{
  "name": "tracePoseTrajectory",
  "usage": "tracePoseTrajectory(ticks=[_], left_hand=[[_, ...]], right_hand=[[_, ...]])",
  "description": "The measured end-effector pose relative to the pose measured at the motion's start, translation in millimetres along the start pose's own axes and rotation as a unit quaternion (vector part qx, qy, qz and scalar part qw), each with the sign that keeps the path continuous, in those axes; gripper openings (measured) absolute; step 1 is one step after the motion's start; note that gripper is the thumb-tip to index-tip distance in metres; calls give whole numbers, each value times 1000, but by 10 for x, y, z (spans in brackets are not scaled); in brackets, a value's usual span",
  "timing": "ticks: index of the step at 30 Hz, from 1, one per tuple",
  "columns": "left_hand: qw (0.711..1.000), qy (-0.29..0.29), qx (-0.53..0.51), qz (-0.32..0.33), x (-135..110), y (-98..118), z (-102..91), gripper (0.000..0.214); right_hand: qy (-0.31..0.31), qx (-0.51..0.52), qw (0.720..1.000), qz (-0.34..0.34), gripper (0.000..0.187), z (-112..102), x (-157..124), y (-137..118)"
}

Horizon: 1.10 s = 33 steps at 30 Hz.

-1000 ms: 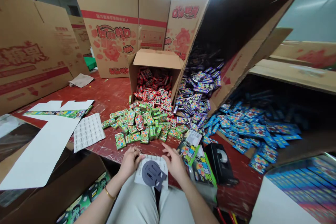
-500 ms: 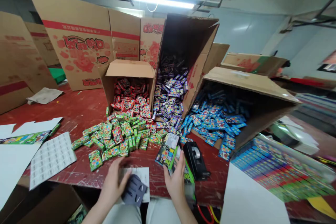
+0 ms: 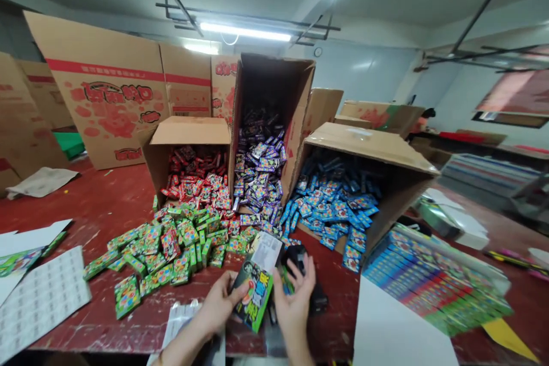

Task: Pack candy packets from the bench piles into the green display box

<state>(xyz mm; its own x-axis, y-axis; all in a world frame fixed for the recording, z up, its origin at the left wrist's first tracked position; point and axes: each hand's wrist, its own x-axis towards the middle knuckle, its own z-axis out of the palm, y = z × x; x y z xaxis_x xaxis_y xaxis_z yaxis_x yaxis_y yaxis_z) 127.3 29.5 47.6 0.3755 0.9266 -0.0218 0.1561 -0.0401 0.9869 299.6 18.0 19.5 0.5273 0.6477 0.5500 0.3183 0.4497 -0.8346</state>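
Note:
My left hand (image 3: pixel 217 306) grips a flat printed box (image 3: pixel 258 289), black and green with coloured balls and large lettering, its thumb on the front. A whitish flap with small print extends from the box's top end. Close to the box's right edge, my right hand (image 3: pixel 295 297) has its fingers spread; whether it touches the box is unclear. Behind that hand a black tape dispenser (image 3: pixel 318 297) is partly covered, with another green printed piece beside it. Beneath my left forearm lies a whitish sheet (image 3: pixel 175 320).
Small green packs (image 3: pixel 150 240) are heaped on the red table (image 3: pixel 103 200). Cartons hold red packs (image 3: pixel 199 183), purple packs (image 3: pixel 261 177) and blue packs (image 3: pixel 338 206). On the right stands a stack of printed boxes (image 3: pixel 437 274); a sticker sheet (image 3: pixel 47 303) lies left.
My left hand has left the dark grey cut-out piece and taken hold of the printed box. My right hand has let go of it and spread its fingers. The view has shifted.

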Motion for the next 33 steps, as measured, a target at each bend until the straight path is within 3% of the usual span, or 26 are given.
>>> tracePoseTrajectory(ticks=[1,4,8,11,15,19,24,29,33], left_hand=[[1000,-9,-24,-2,-194,-36,-13,46],[992,-38,-120,-24,-774,-224,-37,39],[988,-10,-149,-42,-1251,-348,-91,37],[992,60,-109,-16,-1252,-182,-201,46],[993,91,-70,28,-1136,113,-350,27],[990,69,-122,13,-1183,197,-360,22],[979,114,-169,-15,-1210,167,-355,23],[975,122,-185,-34,-1227,211,-334,28],[982,129,-133,-25,-1262,208,-313,31]], right_hand=[[11,32,999,12,83,-45,65,-149],[-74,155,983,59,85,-94,86,-582],[-169,223,951,128,78,28,-344,-900],[-221,223,936,160,79,151,-762,-961],[-212,211,936,188,79,255,-1033,-1011],[-183,220,931,226,79,277,-1023,-1079],[-136,239,932,237,85,264,-987,-1127],[-154,250,928,231,82,248,-942,-1164],[-189,238,925,229,77,213,-899,-1165]])
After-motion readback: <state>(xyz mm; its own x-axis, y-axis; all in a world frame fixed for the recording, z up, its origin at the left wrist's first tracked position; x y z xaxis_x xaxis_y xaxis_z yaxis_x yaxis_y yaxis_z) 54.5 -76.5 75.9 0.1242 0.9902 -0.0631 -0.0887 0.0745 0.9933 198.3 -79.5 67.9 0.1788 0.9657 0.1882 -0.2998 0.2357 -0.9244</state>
